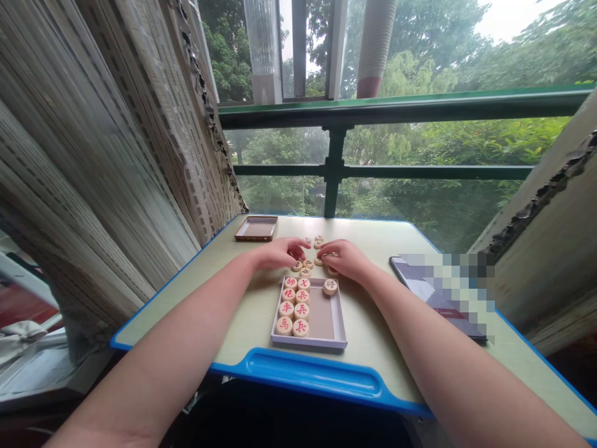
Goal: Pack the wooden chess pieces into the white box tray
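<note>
A shallow grey tray lies near the table's front edge and holds several round wooden chess pieces with red characters, plus one dark-marked piece at its far right corner. Just beyond the tray lies a loose cluster of pieces. My left hand rests on the cluster's left side with fingers curled over pieces. My right hand rests on its right side, fingers curled down on pieces. What each hand grips is hidden under the fingers.
A brown tray lid lies at the far left of the pale table, which has a blue rim. A dark flat object, partly blurred, lies to the right. Curtains hang left and right; a green railing stands behind.
</note>
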{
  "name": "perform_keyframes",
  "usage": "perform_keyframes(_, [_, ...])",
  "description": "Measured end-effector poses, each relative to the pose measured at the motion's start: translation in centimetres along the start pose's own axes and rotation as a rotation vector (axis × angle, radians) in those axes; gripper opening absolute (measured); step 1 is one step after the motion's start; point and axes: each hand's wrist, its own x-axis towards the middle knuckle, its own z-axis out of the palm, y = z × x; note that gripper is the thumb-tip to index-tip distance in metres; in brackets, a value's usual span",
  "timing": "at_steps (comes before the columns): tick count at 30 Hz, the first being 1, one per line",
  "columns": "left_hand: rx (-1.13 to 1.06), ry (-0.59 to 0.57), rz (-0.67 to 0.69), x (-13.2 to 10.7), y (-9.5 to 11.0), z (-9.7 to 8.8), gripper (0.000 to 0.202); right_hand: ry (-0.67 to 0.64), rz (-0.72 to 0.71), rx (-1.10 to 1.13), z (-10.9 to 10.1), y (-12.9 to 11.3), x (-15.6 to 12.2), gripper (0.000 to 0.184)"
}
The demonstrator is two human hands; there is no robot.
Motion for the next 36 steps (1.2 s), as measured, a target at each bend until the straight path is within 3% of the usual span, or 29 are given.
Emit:
perform_keyframes(5, [0.114,-0.028,-0.059,-0.5,0.5,-0.3,0.051,0.007,0.021,0.004,-0.1,-0.1,-0.1,0.02])
perform_keyframes(9, [0.209,0.055,-0.059,-0.1,0.1,0.0,0.049,0.006,0.068,0.034,-0.2,-0.3,-0.2,0.019])
perform_keyframes(13, [0.459,0.173,0.028,0.5,-0.4,0.4,0.044,0.014,0.049,0.0,-0.2,-0.4,-0.2,0.019])
perform_keyframes(17, [0.649,0.169,0.132,0.4,-0.3,0.2,0.042,0.057,0.003,-0.118,-0.2,-0.2,-0.1,0.016])
perform_keyframes(22, [0.64,0.133,0.08,-0.3,0.3,-0.2,0.038,0.054,-0.018,-0.171,-0.1,0.0,0.0,0.017])
perform_keyframes(26, [0.669,0.154,0.119,-0.2,0.1,-0.1,0.032,0.048,-0.033,-0.19,-0.1,0.1,0.1,0.017])
perform_keyframes(36, [0.723,0.343,0.203,0.4,-0.3,0.1,0.023,0.066,-0.042,-0.256,0.2,-0.3,0.0,0.016])
